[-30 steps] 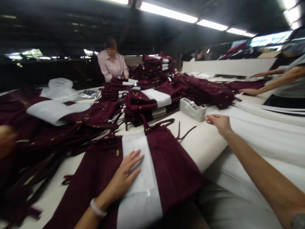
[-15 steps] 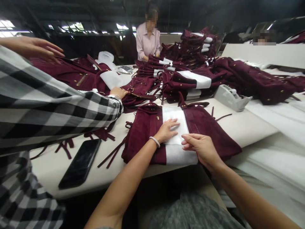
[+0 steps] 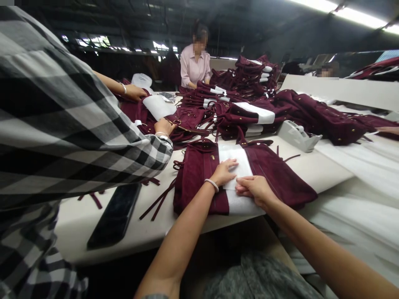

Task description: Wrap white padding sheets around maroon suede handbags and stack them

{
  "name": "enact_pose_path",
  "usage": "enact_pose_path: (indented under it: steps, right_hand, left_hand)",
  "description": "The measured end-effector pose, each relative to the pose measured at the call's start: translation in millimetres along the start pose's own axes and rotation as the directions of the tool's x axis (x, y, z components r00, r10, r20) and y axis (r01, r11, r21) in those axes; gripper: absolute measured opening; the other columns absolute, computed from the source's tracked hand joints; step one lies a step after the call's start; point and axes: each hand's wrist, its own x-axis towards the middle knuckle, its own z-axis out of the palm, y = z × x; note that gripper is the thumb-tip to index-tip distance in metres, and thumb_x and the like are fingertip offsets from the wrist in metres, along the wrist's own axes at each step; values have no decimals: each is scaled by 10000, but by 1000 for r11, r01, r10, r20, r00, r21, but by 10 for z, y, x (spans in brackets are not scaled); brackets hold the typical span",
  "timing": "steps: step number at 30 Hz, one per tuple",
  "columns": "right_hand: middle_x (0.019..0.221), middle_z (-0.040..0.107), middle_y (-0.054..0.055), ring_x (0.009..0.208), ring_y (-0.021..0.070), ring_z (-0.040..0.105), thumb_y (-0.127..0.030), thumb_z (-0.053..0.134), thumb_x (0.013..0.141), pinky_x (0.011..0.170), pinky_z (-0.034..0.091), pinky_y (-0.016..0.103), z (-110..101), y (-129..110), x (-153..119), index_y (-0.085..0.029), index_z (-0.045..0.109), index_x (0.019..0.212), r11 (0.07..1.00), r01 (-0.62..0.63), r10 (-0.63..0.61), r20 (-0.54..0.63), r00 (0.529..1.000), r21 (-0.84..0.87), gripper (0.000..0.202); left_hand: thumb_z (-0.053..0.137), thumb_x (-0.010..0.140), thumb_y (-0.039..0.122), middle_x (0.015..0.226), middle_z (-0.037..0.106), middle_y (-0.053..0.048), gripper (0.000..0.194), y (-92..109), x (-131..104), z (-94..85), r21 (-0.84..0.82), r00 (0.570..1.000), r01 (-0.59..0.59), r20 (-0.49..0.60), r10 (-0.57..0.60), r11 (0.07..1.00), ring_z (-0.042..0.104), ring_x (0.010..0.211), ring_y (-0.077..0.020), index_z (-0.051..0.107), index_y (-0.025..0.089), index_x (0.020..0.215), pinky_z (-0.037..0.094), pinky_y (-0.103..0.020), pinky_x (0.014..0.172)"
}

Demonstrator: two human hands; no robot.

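A maroon suede-like bag [image 3: 277,168] lies flat on the table in front of me, with a white paper band [image 3: 232,153] wrapped around its middle. My left hand [image 3: 225,172] rests flat on the band, fingers spread, holding nothing. Just to its right, my right hand [image 3: 254,190] has thumb and fingers pinched together at the overlapping edge of the paper. What sits between those fingertips is too small to make out. Thin maroon straps [image 3: 158,201] trail from the bag's left side.
A grey tape dispenser [image 3: 296,137] stands beyond the bag's right side. Banded maroon bags [image 3: 224,110] are piled behind. A black phone [image 3: 115,216] lies at left, beside a co-worker's checked sleeve [image 3: 124,149]. White sheet material [image 3: 352,203] covers the right. Another person [image 3: 195,66] stands across the table.
The whole view has shifted slightly. My right hand has moved closer to my left along the paper's edge. The co-worker at left has leaned in, one hand lowering onto the bags.
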Motion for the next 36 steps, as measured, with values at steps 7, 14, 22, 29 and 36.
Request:
enact_pose_path:
  steps: [7,14,22,29,36]
  right_hand:
    - [532,655,50,459,131,628,-55,641,835,495,587,219,89,-7,-165,-110,561,965,1000,-21,21,-14,1000,-4,162]
    - [515,646,43,483,171,657,-30,650,806,487,592,262,105,79,-137,-148,494,930,997,31,-34,-43,999,-67,232]
    - [475,619,16,417,132,603,-21,628,823,463,585,263,111,33,-107,-176,457,770,987,-30,33,20,999,-161,236]
    - [459,610,31,333,105,526,-107,637,863,381,516,205,75,-61,-30,-164,472,667,906,-77,151,148,977,-417,262]
    - [351,505,-29,277,62,381,-205,647,876,362,468,181,-42,-117,12,-186,448,624,793,-33,232,252,940,-608,322]
  left_hand:
    - [718,624,-23,1398,526,-186,561,1,-2,0,-3,1000,-4,-3,4,1000,354,1406,-317,676,95,1171,155,-505,1221]
    - [718,622,-18,1392,534,-179,538,7,-16,4,3,1000,-6,-17,6,1000,365,1398,-324,691,100,1146,170,-500,1219]
    - [708,615,-21,1394,533,-172,531,-18,-3,8,-4,1000,-3,-18,3,1000,370,1396,-320,702,111,1128,165,-493,1220]
    - [702,623,-18,1387,543,-160,533,-12,-15,2,-2,1000,0,-15,0,1000,389,1387,-312,701,123,1136,170,-494,1217]
    - [689,629,-15,1404,524,-168,534,0,-28,-10,1,1000,-2,3,2,1000,376,1395,-307,695,118,1146,185,-480,1214]
